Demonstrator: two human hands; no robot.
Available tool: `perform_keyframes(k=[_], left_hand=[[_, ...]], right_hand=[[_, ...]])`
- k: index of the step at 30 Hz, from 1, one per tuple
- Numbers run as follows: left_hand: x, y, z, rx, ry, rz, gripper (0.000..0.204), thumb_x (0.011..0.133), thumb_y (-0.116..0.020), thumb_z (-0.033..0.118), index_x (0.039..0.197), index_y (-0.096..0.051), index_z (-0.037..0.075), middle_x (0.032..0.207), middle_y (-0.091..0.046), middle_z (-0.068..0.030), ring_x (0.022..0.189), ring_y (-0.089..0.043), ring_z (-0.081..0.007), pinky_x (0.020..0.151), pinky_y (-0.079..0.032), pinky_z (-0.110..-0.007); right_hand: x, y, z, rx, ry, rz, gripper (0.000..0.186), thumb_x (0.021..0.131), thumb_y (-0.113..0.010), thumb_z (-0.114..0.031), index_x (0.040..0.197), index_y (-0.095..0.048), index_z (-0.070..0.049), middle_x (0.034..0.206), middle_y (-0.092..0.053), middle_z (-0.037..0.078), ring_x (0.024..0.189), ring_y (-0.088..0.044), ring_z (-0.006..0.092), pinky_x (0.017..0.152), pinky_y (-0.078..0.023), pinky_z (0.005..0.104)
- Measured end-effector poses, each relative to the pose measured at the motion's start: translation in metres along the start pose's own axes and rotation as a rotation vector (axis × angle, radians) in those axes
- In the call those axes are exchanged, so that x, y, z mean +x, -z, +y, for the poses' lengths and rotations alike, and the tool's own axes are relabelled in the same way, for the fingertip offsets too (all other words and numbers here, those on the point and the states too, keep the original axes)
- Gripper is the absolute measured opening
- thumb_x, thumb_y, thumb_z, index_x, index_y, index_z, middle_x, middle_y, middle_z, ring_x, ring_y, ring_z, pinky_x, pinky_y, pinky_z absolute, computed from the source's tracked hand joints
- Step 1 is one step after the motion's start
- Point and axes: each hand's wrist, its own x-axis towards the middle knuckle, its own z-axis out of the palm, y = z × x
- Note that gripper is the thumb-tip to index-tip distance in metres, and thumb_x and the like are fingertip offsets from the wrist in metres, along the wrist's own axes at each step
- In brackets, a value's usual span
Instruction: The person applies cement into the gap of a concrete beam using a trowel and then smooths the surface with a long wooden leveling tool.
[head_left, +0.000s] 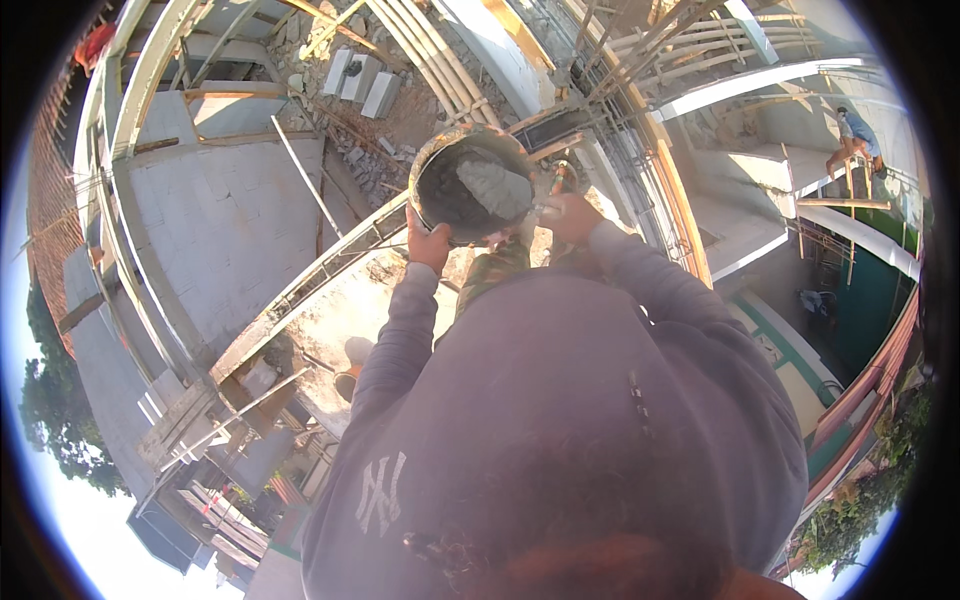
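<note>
Pinching the near-left rim of the bucket (430,150), the left hand (428,243) seems to steady it before the torso (560,380), mouth up so the grey mortar (495,188) stays inside; the right hand (571,218) curls beside its right edge, its hold unclear.

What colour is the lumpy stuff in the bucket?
The lumpy stuff is grey, seen best in the head view.

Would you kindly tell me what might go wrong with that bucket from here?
The grey mix is heaped toward the bucket's right side, so it might tip that way. The left hand grips the near-left rim; if it slipped, some mix could spill. Long thin bars run close to the right sleeve, which might snag.
</note>
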Motion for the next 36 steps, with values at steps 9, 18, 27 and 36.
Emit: perform_keyframes(k=[9,18,27,36], left_hand=[[0.010,0.007,-0.015,-0.039,-0.061,0.031,0.065,0.084,-0.049,-0.013,0.145,-0.037,0.005,0.120,-0.061,-0.0134,0.104,-0.067,-0.0280,0.086,-0.062,-0.039],[-0.003,-0.018,0.008,0.064,0.019,0.099,0.076,0.085,-0.053,-0.005,0.154,-0.029,0.015,0.129,-0.055,-0.0141,0.105,-0.065,-0.0306,0.078,-0.062,-0.044],[0.006,-0.013,-0.002,0.107,-0.035,0.012,0.086,0.083,-0.060,-0.001,0.160,-0.022,0.005,0.136,-0.055,-0.0174,0.111,-0.062,-0.0268,0.092,-0.056,-0.039],[0.007,-0.024,0.006,0.413,-0.184,0.046,0.095,0.082,-0.064,0.010,0.161,-0.015,-0.006,0.146,-0.054,-0.0252,0.120,-0.062,-0.0297,0.101,-0.050,-0.035]], right_hand=[[-0.044,0.123,-0.030,0.730,-0.306,-0.063,0.035,0.098,-0.069,-0.035,0.111,-0.067,-0.002,0.081,-0.064,0.006,0.061,-0.061,0.0138,0.053,-0.051,0.0311],[0.041,0.173,0.042,1.128,-0.419,0.010,0.030,0.098,-0.069,-0.037,0.107,-0.068,-0.008,0.081,-0.061,0.002,0.062,-0.057,0.0107,0.052,-0.050,0.0294],[-0.028,0.091,-0.009,-0.246,0.069,0.151,0.049,0.096,-0.064,-0.032,0.135,-0.060,-0.003,0.106,-0.072,0.019,0.091,-0.073,0.0306,0.073,-0.060,0.0434],[0.054,0.033,-0.069,-0.784,-0.024,-0.084,0.030,0.090,-0.064,-0.024,0.110,-0.072,-0.004,0.110,-0.073,0.023,0.104,-0.072,0.0378,0.089,-0.058,0.0492]])
